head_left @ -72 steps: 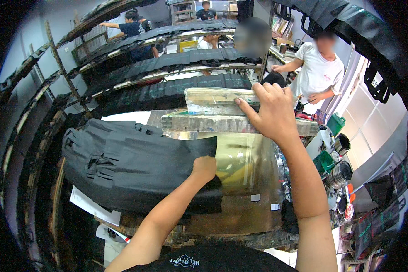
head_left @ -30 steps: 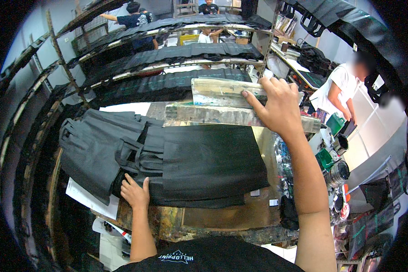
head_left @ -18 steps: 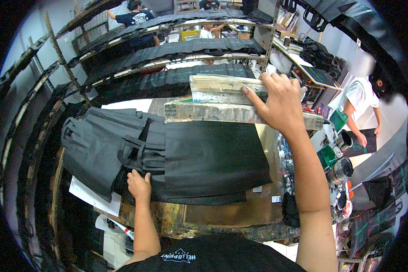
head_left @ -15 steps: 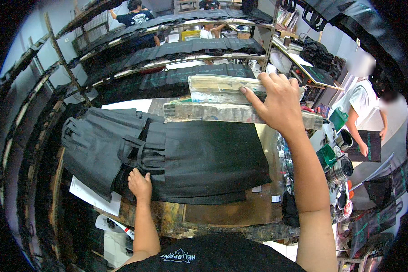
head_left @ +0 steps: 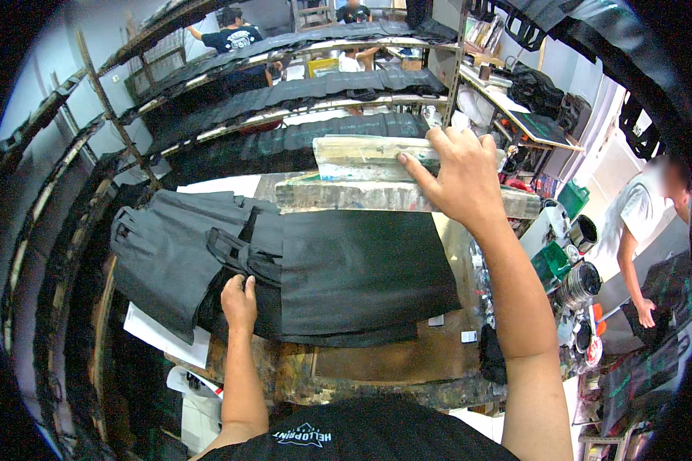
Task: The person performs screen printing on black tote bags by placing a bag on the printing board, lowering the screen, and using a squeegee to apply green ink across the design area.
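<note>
My right hand (head_left: 469,173) is closed round a long squeegee (head_left: 361,157), its thumb along the near face. The squeegee stands against a paint-stained screen frame (head_left: 346,196), seen edge-on behind the bags; whether my fingers also grip the frame is hidden. A black fabric bag (head_left: 361,269) lies flat in front of it. To its left is an overlapping pile of black bags (head_left: 165,253) with loop handles (head_left: 242,257). My left hand (head_left: 240,301) is closed at the near edge of the bags by these handles, seemingly pinching a bag; its fingertips are partly hidden.
Paint cans (head_left: 579,284) and a green container (head_left: 550,265) line the table's right side. Racks of black bags (head_left: 284,92) rise behind and to the left. A person in a white shirt (head_left: 634,219) stands at the right; others are at the back.
My left hand has closed more at the bag edge, and the handles beside it have shifted. The squeegee and frame sit slightly lower. The person at right has moved and no longer holds up a black bag.
</note>
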A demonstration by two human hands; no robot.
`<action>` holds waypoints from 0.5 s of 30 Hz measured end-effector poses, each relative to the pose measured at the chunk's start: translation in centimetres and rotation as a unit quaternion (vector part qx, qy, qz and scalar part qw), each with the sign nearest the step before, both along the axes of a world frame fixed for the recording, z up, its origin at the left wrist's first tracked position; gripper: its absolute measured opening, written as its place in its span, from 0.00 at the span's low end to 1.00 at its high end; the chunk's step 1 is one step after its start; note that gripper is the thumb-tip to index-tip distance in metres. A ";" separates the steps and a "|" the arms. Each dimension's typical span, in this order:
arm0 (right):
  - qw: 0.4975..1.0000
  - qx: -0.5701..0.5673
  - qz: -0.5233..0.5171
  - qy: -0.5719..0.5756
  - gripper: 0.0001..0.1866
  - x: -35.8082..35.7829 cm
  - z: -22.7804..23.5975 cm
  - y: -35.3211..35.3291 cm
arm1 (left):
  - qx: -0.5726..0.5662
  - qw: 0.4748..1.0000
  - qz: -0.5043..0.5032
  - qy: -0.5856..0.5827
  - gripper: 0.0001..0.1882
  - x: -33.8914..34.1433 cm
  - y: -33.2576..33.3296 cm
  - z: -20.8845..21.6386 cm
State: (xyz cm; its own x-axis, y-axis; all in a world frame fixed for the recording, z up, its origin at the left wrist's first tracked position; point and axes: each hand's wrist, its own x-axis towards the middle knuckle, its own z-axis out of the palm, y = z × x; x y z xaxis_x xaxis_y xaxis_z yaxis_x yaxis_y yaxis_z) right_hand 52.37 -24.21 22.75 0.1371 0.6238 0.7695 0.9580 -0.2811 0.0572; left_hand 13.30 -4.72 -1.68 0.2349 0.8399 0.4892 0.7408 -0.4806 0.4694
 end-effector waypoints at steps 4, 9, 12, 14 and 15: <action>1.000 0.012 0.013 -0.002 0.27 0.2 -0.1 -0.2 | 0.003 0.999 -0.029 -0.026 0.15 2.1 0.5 3.4; 0.999 0.020 0.032 0.005 0.26 -0.1 0.4 0.2 | 0.026 0.995 -0.056 -0.078 0.16 1.6 3.1 9.5; 1.000 0.013 0.025 0.001 0.27 -0.1 0.4 0.2 | 0.028 0.994 -0.033 -0.105 0.15 -0.6 5.5 14.2; 1.000 0.007 0.018 0.003 0.27 -0.2 0.5 0.0 | -0.005 0.997 -0.002 -0.081 0.16 -3.6 7.8 17.0; 1.000 0.008 0.017 0.000 0.27 -0.2 0.6 0.1 | 0.014 0.996 -0.004 -0.088 0.17 -5.8 9.9 17.4</action>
